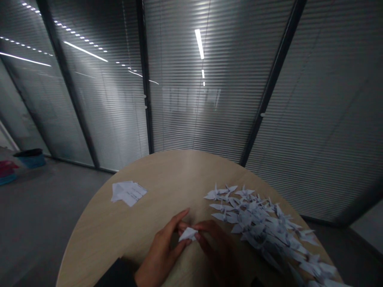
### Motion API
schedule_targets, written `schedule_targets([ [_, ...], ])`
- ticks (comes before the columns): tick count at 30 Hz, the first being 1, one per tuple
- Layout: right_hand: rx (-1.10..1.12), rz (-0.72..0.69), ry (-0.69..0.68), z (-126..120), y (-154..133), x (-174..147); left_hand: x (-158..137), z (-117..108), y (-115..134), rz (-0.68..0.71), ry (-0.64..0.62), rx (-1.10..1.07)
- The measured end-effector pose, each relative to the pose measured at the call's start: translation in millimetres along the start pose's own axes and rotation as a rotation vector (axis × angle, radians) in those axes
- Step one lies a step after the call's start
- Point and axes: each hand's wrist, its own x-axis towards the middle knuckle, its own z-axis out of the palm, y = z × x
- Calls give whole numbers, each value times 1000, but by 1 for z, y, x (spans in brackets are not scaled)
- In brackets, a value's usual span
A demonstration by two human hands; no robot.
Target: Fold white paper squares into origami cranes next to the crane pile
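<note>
A small folded piece of white paper (188, 234) is held between both hands, just above the near part of the table. My left hand (164, 243) grips its left side, with the thumb below and the fingers behind, the index finger raised. From the right, the thumb and fingers of my right hand (214, 243) pinch its other edge. To the right of my hands lies a large pile of folded white paper cranes (254, 217). A loose stack of white paper sheets (128, 192), some with print, rests farther off on the left.
The round wooden table (179, 171) reaches close to a glass partition (197, 119) with blinds. On the grey floor at the left stand a blue bin (31, 159) with a dark liner and another bin (7, 173) with a red liner.
</note>
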Motion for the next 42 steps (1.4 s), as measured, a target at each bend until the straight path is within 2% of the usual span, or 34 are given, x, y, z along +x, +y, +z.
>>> schedule_targets([
  [5,7,166,28,2,1,1,0,-3,2,15,58,-30],
  [9,49,225,-48,3,-3,4,-1,-5,-2,45,99,-44],
  [13,86,273,-96,1,-8,6,1,-7,3,138,114,10],
  [18,143,281,-76,0,-2,7,4,-9,10,219,107,-6],
  [23,122,319,-54,-2,-4,8,7,-11,8,114,186,-93],
  [27,147,326,-77,-3,-11,10,9,-11,7,16,200,-162],
  [33,155,336,-145,-4,-18,12,10,-10,9,-48,136,-197],
  [42,249,417,-150,-7,-14,16,11,-10,17,-120,72,-256],
])
